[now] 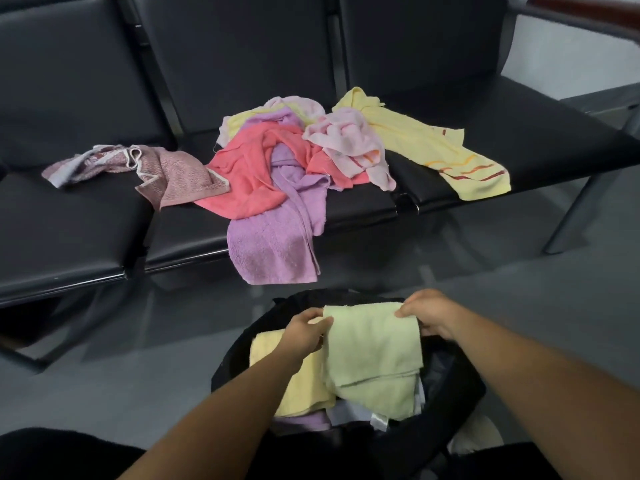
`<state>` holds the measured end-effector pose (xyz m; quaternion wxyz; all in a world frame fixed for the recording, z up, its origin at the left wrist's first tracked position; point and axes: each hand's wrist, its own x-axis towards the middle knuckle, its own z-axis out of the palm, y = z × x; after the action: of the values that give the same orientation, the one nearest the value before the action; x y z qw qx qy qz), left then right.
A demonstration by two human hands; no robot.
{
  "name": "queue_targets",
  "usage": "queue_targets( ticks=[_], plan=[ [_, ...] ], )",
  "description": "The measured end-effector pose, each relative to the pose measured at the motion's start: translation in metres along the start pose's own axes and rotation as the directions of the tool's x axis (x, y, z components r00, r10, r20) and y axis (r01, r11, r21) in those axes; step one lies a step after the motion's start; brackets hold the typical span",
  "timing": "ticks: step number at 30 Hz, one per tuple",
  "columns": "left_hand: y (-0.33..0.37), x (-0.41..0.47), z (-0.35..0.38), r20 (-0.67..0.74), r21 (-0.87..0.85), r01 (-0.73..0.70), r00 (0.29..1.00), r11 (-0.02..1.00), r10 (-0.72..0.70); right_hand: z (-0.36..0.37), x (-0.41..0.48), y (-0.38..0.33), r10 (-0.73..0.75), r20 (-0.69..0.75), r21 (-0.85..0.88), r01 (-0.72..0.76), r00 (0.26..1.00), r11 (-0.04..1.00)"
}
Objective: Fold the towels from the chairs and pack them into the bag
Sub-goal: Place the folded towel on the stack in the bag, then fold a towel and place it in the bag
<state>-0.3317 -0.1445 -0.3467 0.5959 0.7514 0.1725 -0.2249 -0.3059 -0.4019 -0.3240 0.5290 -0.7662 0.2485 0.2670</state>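
A folded light green towel point(372, 355) hangs over the open black bag point(460, 386) on the floor in front of me. My left hand point(306, 329) pinches its upper left corner and my right hand point(429, 315) pinches its upper right corner. Inside the bag lie a folded pale yellow towel point(301, 386), a purple one point(301, 420) and a white one point(349, 415). On the black chairs point(86, 220) lies a loose heap: a coral towel point(246, 178), a lilac towel point(273, 247), a pale pink towel point(349, 143), a long yellow striped towel point(433, 147) and a mauve patterned towel point(173, 174).
The row of black seats runs across the view, with metal legs point(571, 216) at the right. The lilac towel hangs over the middle seat's front edge. Grey glossy floor point(121, 368) lies between the seats and the bag. A wooden armrest point(588, 8) shows at the top right.
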Motion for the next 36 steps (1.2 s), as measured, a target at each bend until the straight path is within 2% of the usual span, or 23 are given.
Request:
queue_targets(
  ticks=[2, 4, 6, 9, 14, 16, 20, 22, 23, 25, 27, 29, 33, 36],
  plan=[
    [-0.010, 0.012, 0.005, -0.038, 0.047, 0.049, 0.998, 0.998, -0.047, 0.014, 0.018, 0.017, 0.058, -0.052, -0.006, -0.058, 0.997, 0.998],
    [-0.022, 0.019, 0.011, -0.011, 0.090, 0.096, 0.995, 0.991, -0.095, 0.026, 0.032, 0.037, 0.099, -0.079, -0.009, -0.100, 0.992, 0.995],
    [-0.032, 0.026, 0.019, 0.004, 0.155, 0.115, 0.993, 0.981, -0.117, 0.033, 0.042, 0.052, 0.126, -0.049, 0.028, -0.125, 0.991, 0.992],
    [-0.042, 0.036, 0.025, -0.054, 0.276, 0.107, 0.994, 0.955, -0.096, 0.034, 0.051, 0.061, 0.180, 0.005, 0.104, -0.180, 0.984, 0.978],
    [-0.034, 0.047, 0.030, -0.086, 0.343, 0.146, 0.989, 0.928, -0.124, 0.030, 0.056, 0.049, 0.146, -0.042, 0.207, -0.134, 0.988, 0.969],
    [-0.024, 0.043, 0.031, -0.058, 0.289, 0.143, 0.990, 0.947, -0.132, 0.029, 0.057, 0.049, 0.132, -0.037, 0.261, -0.118, 0.991, 0.958],
    [-0.025, 0.028, 0.031, 0.106, 0.006, 0.302, 0.948, 0.953, -0.301, 0.033, 0.051, 0.053, 0.144, 0.000, 0.312, -0.136, 0.990, 0.940],
    [-0.030, 0.017, 0.027, 0.150, 0.018, 0.316, 0.937, 0.949, -0.315, 0.034, 0.048, 0.059, 0.157, 0.002, 0.273, -0.151, 0.988, 0.950],
    [-0.035, 0.015, 0.024, 0.141, 0.081, 0.307, 0.938, 0.948, -0.315, 0.035, 0.047, 0.062, 0.164, -0.008, 0.230, -0.158, 0.986, 0.960],
    [-0.042, 0.011, 0.022, 0.085, 0.308, 0.231, 0.960, 0.923, -0.268, 0.037, 0.042, 0.065, 0.159, -0.018, 0.078, -0.157, 0.987, 0.984],
    [-0.039, 0.006, 0.025, 0.033, 0.540, 0.121, 0.986, 0.833, -0.164, 0.040, 0.033, 0.063, 0.131, -0.062, -0.127, -0.138, 0.989, 0.982],
    [-0.029, 0.003, 0.029, 0.008, 0.658, 0.057, 0.997, 0.751, -0.082, 0.044, 0.029, 0.058, 0.103, -0.112, -0.238, -0.128, 0.988, 0.963],
    [0.007, 0.004, 0.017, -0.073, 0.604, 0.008, 0.996, 0.797, 0.045, 0.043, 0.016, 0.025, -0.009, -0.224, -0.335, -0.069, 0.975, 0.940],
    [0.041, 0.007, -0.004, -0.055, 0.563, -0.066, 0.992, 0.824, 0.117, 0.036, 0.010, -0.018, -0.134, -0.237, -0.385, 0.034, 0.962, 0.922]
  ],
)
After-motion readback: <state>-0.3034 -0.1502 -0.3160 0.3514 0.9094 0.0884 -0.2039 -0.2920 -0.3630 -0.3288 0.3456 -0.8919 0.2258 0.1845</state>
